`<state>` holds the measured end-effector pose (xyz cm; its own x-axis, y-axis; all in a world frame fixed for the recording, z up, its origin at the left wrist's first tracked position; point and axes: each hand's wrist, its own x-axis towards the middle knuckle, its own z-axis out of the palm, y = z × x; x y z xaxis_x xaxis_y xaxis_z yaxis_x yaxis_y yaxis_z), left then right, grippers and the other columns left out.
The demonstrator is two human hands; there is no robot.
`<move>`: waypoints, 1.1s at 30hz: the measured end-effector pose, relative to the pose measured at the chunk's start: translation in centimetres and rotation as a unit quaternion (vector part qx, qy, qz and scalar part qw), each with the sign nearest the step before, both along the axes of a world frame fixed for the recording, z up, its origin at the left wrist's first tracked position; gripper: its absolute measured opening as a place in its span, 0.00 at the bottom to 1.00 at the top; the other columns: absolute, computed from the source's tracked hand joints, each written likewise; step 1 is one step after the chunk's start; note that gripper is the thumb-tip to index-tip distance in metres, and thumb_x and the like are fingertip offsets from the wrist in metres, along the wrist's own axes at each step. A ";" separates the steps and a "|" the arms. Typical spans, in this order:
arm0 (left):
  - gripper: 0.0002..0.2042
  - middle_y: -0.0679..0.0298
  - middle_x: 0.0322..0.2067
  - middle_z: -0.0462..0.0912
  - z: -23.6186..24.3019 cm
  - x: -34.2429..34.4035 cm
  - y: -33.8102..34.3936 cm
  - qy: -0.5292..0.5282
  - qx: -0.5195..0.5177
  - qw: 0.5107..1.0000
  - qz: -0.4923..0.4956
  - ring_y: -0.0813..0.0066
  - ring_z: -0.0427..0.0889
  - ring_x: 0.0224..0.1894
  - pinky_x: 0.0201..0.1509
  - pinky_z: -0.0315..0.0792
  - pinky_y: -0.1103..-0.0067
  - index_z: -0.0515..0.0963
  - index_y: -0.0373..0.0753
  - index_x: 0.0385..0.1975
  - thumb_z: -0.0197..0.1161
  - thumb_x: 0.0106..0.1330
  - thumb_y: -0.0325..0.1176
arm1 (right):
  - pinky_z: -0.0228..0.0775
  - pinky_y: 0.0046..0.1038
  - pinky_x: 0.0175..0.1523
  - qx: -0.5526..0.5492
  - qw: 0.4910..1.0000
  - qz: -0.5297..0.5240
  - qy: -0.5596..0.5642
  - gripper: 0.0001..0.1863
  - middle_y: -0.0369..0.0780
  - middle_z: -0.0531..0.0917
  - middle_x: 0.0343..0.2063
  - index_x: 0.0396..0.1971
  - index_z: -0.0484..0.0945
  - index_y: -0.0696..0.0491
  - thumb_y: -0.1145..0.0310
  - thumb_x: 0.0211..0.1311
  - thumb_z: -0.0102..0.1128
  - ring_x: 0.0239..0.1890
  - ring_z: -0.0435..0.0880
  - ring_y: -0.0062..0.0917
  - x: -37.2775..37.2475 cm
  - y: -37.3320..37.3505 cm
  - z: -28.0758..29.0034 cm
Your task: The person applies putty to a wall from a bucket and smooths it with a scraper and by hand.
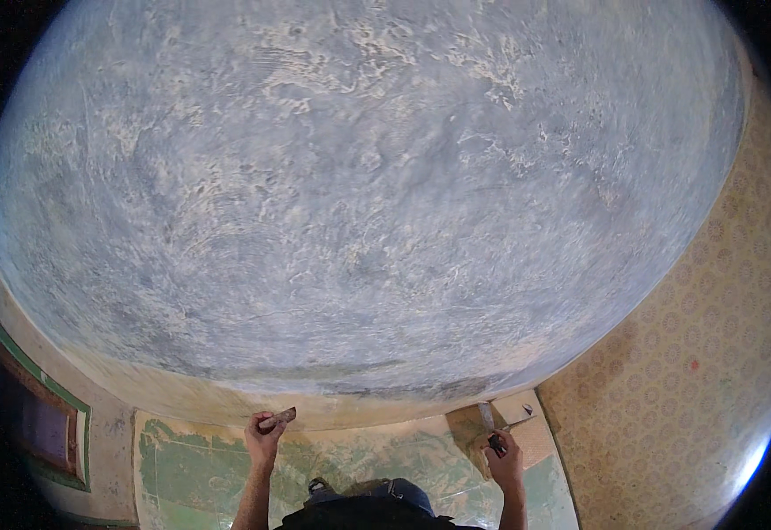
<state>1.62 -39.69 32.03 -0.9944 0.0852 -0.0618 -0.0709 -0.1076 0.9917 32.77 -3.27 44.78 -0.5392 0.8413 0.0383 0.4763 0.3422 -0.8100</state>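
Note:
My left hand (264,437), low left of middle, is closed on a small flat greyish-brown piece (280,419), perhaps a scraper, held slanting. My right hand (503,455), farther right, grips the dark handle of a scraper (488,412), its pale blade pointing upward. Both hands are below a large curved-looking, rough blue-grey plastered surface (376,203) with raised streaks and a beige band (191,385) along its lower edge. Whether either tool touches the surface I cannot tell. Beside my right hand lies a beige ribbed patch (535,446) on the worn green surface below.
A patterned yellow-brown wall (668,397) runs down the right. At the left is a window (49,433) with a green and wooden frame. A worn green tiled surface (191,477), apparently the floor, lies under me, with my legs and a foot (319,486) at the bottom.

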 end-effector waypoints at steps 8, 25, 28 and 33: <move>0.15 0.65 0.34 0.78 -1.0 -0.6 -3.2 -0.013 0.010 1.000 -0.003 0.78 0.78 0.36 0.41 0.73 0.81 0.74 0.34 0.40 0.69 0.53 0.19 | 0.74 0.28 0.49 -0.012 1.000 0.003 0.007 0.18 0.43 0.83 0.39 0.47 0.77 0.57 0.74 0.54 0.64 0.42 0.83 0.25 0.3 -2.3 0.2; 0.16 0.64 0.35 0.77 0.0 4.6 4.2 -0.001 0.017 0.992 0.123 0.77 0.78 0.36 0.42 0.73 0.80 0.74 0.34 0.40 0.70 0.53 0.20 | 0.73 0.27 0.46 0.015 0.996 0.072 0.055 0.18 0.39 0.82 0.35 0.48 0.76 0.57 0.73 0.56 0.62 0.37 0.81 0.22 -1.1 11.3 2.3; 0.16 0.64 0.35 0.77 -0.5 6.2 8.2 0.035 0.014 0.990 0.137 0.78 0.77 0.36 0.42 0.73 0.80 0.74 0.34 0.40 0.70 0.53 0.21 | 0.73 0.25 0.44 0.004 0.994 0.086 0.061 0.17 0.39 0.82 0.34 0.47 0.76 0.57 0.73 0.57 0.61 0.35 0.80 0.21 0.2 15.6 2.5; 0.18 0.64 0.36 0.77 3.1 8.8 12.4 0.053 -0.022 0.992 0.116 0.77 0.77 0.38 0.45 0.73 0.80 0.73 0.34 0.43 0.70 0.53 0.21 | 0.75 0.25 0.41 -0.047 0.993 0.084 0.073 0.18 0.39 0.83 0.34 0.49 0.75 0.59 0.72 0.60 0.61 0.33 0.81 0.19 2.5 19.8 1.4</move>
<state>10.45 -27.30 35.13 -0.9880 -0.1479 0.0451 0.0553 -0.0658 0.9963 35.30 16.55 46.23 -0.6669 0.7434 0.0515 0.2938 0.3259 -0.8986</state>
